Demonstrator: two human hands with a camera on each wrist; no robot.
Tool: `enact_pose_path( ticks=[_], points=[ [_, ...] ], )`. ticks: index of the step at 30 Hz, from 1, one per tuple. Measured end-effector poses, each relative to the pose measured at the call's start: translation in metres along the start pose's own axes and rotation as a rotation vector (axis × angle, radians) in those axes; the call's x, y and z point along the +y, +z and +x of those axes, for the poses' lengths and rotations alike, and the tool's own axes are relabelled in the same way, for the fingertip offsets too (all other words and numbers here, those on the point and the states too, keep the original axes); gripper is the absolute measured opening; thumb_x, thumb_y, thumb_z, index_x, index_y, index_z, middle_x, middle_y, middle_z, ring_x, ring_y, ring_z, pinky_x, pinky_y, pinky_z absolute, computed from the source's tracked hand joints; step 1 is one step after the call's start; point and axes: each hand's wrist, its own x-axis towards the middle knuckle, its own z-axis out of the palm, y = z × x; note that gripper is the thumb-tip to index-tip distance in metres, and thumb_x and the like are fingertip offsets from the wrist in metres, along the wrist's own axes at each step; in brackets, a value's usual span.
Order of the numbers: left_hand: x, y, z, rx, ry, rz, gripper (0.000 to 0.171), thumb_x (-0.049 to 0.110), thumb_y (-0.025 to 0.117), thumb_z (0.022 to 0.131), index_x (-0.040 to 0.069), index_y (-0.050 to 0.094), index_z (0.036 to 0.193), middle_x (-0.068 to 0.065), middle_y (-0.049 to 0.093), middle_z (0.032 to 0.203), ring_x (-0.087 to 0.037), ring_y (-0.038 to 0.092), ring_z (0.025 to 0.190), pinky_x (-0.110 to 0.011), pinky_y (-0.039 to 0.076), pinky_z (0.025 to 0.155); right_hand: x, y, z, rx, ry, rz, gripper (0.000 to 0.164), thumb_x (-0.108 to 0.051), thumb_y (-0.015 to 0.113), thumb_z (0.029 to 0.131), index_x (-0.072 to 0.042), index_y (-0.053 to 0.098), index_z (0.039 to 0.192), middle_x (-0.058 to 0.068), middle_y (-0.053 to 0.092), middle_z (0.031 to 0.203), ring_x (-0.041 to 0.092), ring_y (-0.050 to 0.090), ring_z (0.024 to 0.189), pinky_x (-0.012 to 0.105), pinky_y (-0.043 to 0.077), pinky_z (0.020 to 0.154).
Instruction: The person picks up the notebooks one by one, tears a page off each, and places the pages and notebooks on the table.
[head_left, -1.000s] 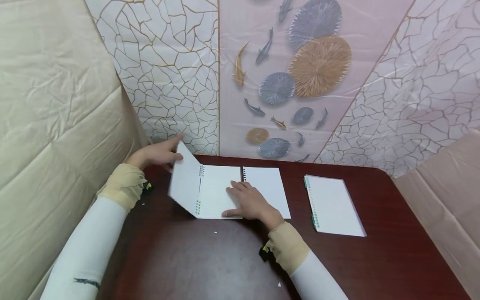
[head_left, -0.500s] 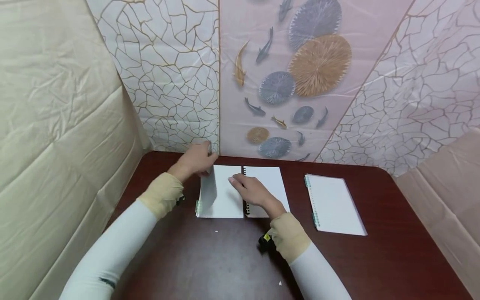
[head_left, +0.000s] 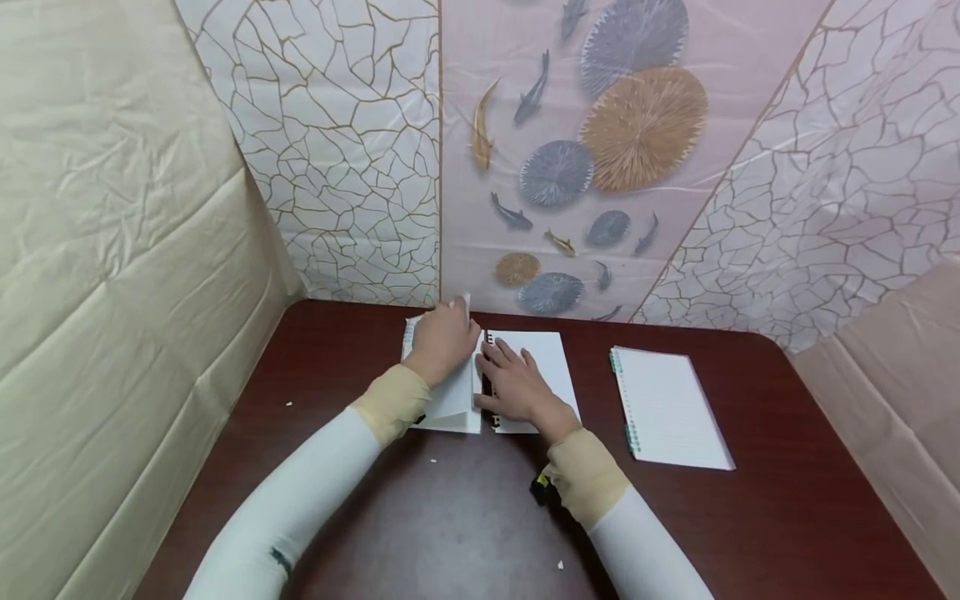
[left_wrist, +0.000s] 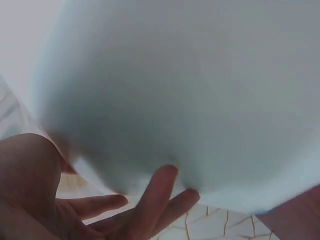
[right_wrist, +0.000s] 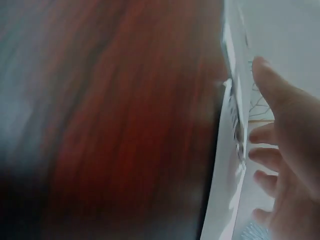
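Observation:
A white notebook with pale teal rings along its left side lies at the back of the table, its leaf turned over towards the right. My left hand holds the edge of that white leaf, several fingers on one face and the thumb partly hidden behind it in the left wrist view. A second white pad with black rings lies directly to the right. Over the black rings my right hand rests with spread, straight fingers. In the right wrist view, those fingers reach over the paper from the right.
Another lined notebook with teal rings lies apart on the right. The dark red-brown table bears a few tiny white scraps. Patterned cloth hangs along the table's back edge, with beige cloth on the left.
My left hand has carried the leaf from the left side over to the right. My right hand lifted slightly with curled fingers, then spread flat further right, over the black rings.

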Motion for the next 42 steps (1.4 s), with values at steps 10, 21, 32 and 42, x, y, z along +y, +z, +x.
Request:
enact_pose_path(
  ticks=[10,21,32,42],
  points=[
    [0.016,0.023,0.001,-0.011,0.004,0.129,0.055,0.034,0.057,0.101,-0.001,0.053,0.143,-0.024,0.071,0.114,-0.036,0.071,0.090,-0.046,0.062,0.068,0.009,0.008,-0.012,-0.071,0.007,-0.050,0.094,-0.068,0.058,0.093,-0.018,0.021,0.163,-0.001,0.014,0.170,0.033,0.012,0.154,0.068,0.022,0.118],
    [0.026,0.043,0.003,-0.137,-0.078,0.272,0.056,0.036,0.049,0.106,0.004,0.045,0.152,-0.035,0.054,0.141,-0.035,0.073,0.090,-0.059,0.058,0.086,0.016,-0.003,-0.035,-0.100,0.080,-0.039,0.096,-0.077,0.050,0.091,-0.013,0.029,0.161,0.008,0.023,0.168,0.032,0.016,0.153,0.065,0.025,0.117],
    [0.024,0.058,-0.007,-0.245,-0.124,0.519,0.050,0.031,0.040,0.110,0.011,0.039,0.157,-0.030,0.050,0.147,-0.034,0.074,0.066,-0.061,0.060,0.082,0.038,-0.004,-0.048,-0.176,0.201,-0.023,0.086,-0.072,0.046,0.097,-0.022,0.025,0.163,0.014,0.015,0.170,0.043,0.013,0.152,0.072,0.031,0.110],
    [0.022,0.069,-0.011,-0.144,-0.184,0.597,0.056,0.051,0.037,0.109,0.023,0.041,0.157,-0.023,0.051,0.150,-0.050,0.066,0.107,-0.052,0.064,0.065,0.040,0.001,-0.048,-0.147,0.188,-0.045,0.086,-0.072,0.045,0.097,-0.023,0.023,0.163,0.014,0.014,0.170,0.042,0.014,0.152,0.072,0.033,0.109]
  ],
)
